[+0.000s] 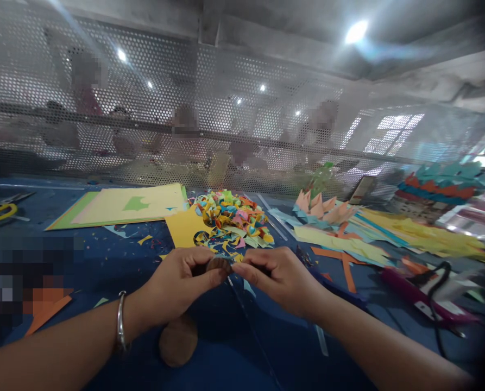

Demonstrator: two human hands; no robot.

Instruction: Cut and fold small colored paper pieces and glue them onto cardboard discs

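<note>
My left hand (181, 282) and my right hand (277, 274) meet over the blue table (226, 353), fingers pinched together. Between them sits a small brown rounded piece (219, 264), gripped by my left thumb and fingers. My right fingertips pinch close beside it; what they hold is hidden. A silver bangle (121, 326) circles my left wrist. Below the hands lies a brown oval lump (178, 339) on the table. Just beyond the hands is a heap of curled coloured paper scraps (232, 217) on a yellow sheet (183, 228).
Yellow and green paper sheets (124, 206) lie at the back left, yellow-handled scissors (0, 212) at the far left. Paper flowers (319, 206), orange strips (344, 266) and a glue gun (425, 296) crowd the right. A perforated metal screen (226, 125) closes the far side; people sit behind it.
</note>
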